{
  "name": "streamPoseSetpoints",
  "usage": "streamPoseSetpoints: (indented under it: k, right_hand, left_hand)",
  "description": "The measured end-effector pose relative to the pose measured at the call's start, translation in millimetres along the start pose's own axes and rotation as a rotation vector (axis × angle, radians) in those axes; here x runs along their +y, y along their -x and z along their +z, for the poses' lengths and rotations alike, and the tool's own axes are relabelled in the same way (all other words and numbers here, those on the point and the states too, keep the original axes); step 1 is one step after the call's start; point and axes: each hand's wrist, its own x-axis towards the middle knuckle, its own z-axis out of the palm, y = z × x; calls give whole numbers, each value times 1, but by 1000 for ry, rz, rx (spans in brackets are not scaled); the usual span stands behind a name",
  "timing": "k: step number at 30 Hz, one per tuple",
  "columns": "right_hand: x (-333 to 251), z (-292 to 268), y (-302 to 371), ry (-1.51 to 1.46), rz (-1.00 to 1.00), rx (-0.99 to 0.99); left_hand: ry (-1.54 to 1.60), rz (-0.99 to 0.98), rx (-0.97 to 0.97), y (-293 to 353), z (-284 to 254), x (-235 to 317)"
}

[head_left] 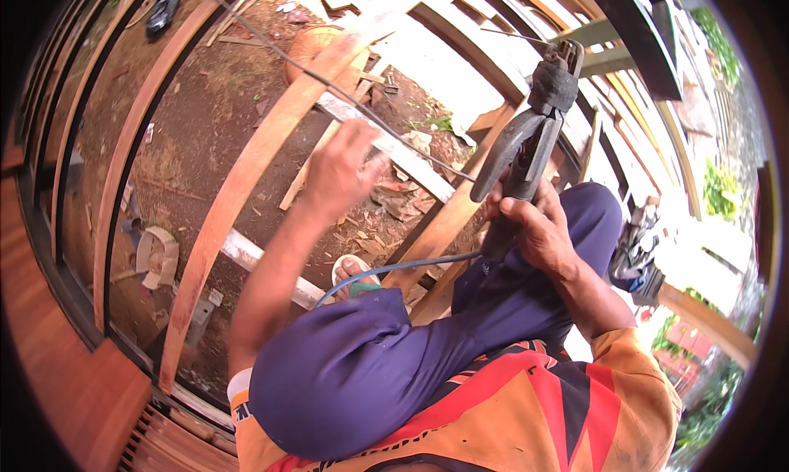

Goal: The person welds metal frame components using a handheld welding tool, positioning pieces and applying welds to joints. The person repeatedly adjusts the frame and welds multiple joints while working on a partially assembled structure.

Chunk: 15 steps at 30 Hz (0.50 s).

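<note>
My right hand [538, 225] is wrapped round the dark handle of a welding electrode holder [534, 143], raised upright over my bent knee. Black tape binds the holder below its jaws, and a thin rod [514, 35] sticks out of them to the left. From the handle's lower end a blue cable [394, 268] runs left across my leg. My left hand [343, 170] hovers, smeared by motion, over or beside a pale flat bar [411, 164]; whether it touches the bar I cannot tell. No thing shows in it, and its fingers are blurred.
Long brown beams [226, 217] and dark-edged bars cross the frame around me. Below lie bare soil, wood scraps and an orange rounded object [316, 49]. A thin dark cable [329, 82] slants across. Reddish planks [62, 349] lie at left. My sandalled foot [353, 271] shows below.
</note>
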Motion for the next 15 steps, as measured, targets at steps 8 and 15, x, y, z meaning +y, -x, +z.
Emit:
streamPoseSetpoints:
  k: [8, 15]
  right_hand:
    - [-22, -6, 81, 123, 60, 365]
    - [-11, -4, 126, 99, 138, 571]
  left_hand:
    - [-703, 27, -884, -120, 28, -114]
    - [-451, 266, -657, -305, 59, -87]
